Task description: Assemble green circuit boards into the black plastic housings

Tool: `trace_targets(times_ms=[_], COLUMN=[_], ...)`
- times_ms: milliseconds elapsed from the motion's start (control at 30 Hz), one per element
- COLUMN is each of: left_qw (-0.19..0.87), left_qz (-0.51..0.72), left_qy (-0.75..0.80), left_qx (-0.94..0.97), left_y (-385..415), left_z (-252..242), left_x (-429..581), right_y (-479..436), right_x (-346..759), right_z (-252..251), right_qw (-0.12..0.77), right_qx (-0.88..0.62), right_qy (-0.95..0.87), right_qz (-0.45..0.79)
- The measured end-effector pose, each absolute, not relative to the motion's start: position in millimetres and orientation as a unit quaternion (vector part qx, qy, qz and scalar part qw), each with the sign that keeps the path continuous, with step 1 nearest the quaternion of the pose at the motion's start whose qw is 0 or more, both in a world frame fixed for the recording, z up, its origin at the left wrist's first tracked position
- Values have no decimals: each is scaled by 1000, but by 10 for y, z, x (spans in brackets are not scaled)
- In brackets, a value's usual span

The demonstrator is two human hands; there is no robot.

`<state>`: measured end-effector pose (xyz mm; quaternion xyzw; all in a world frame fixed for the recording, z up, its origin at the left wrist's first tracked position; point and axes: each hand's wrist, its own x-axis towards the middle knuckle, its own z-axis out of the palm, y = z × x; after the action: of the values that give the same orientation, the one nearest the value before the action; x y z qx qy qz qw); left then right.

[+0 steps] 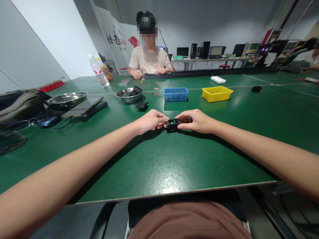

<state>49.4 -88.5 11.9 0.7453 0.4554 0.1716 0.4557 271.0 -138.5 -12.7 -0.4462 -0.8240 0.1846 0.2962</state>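
Observation:
On the green table [164,156] in front of me stands a small black box-shaped housing [172,127], its top uncovered, with tiny green and blue parts inside. My left hand [152,120] pinches its left end, thumb and fingers pressed together there. At the opposite end my right hand [195,121] grips the housing between thumb and fingers. Another black part [142,106] lies beyond my left hand. A steel bowl [129,98] behind it holds several similar black pieces.
Farther back sit a blue bin [175,97] with small parts, a yellow bin [217,96], a white device [218,79] and a black piece [256,89]. Left are a metal dish [67,98], a tablet [83,107] and a bottle [99,71]. A person [150,58] sits opposite.

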Motion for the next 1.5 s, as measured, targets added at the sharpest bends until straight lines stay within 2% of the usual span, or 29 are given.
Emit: trace_targets(times_ms=[300, 567, 767, 1500], left_qw=[439, 392, 309, 316], left_qz=[187, 191, 190, 191], left_qy=[414, 264, 271, 286], left_qx=[775, 860, 892, 884], left_y=[-853, -812, -821, -831], left_z=[47, 10, -26, -30], left_x=[474, 424, 417, 434], right_y=[-1391, -1401, -1402, -1385], right_x=[2715, 2712, 2711, 2717], right_z=[-138, -134, -122, -134], right_qw=[302, 307, 300, 289], right_qx=[-437, -438, -446, -451], right_qy=[-822, -819, -821, -821], right_qz=[203, 211, 193, 197])
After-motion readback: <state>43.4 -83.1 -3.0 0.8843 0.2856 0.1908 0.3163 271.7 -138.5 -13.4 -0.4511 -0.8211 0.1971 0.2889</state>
